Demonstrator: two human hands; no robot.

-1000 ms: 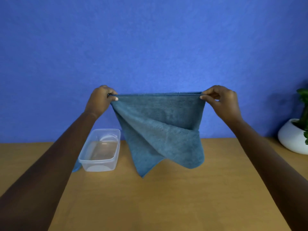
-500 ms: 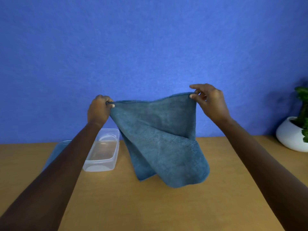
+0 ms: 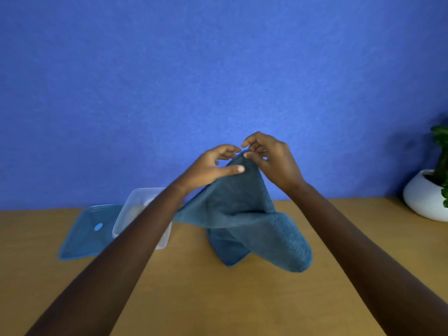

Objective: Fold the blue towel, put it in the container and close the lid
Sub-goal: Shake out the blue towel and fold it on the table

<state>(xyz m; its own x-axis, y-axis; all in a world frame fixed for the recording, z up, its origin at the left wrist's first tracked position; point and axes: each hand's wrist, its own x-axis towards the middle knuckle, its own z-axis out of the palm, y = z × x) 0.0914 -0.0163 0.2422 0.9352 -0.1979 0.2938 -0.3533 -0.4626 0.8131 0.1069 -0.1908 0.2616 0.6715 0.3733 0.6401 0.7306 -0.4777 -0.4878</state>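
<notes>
The left hand (image 3: pixel 213 167) and right hand (image 3: pixel 271 161) meet in mid-air above the table (image 3: pixel 194 299), fingertips almost touching, and both pinch the top of the towel (image 3: pixel 242 219): the left with thumb laid flat across the cloth and fingers behind it, the right with thumb and forefinger nipping the hemmed edge. The towel is a dusty blue terry cloth, gathered to a peak at the hands and hanging in loose folds, one wing draped leftward under the left forearm, its lowest folds near or on the tabletop; which cannot be told. No label or writing shows on it. Behind the left forearm stands the clear container (image 3: pixel 140 209), open, partly hidden by the arm. Its blue lid (image 3: pixel 84 231) lies flat just left of it, with a round paler blue mark in the middle and no readable text. A white pot (image 3: pixel 421 200) with a green plant sits at the far right edge, well apart. The near tabletop between the arms is bare wood.
</notes>
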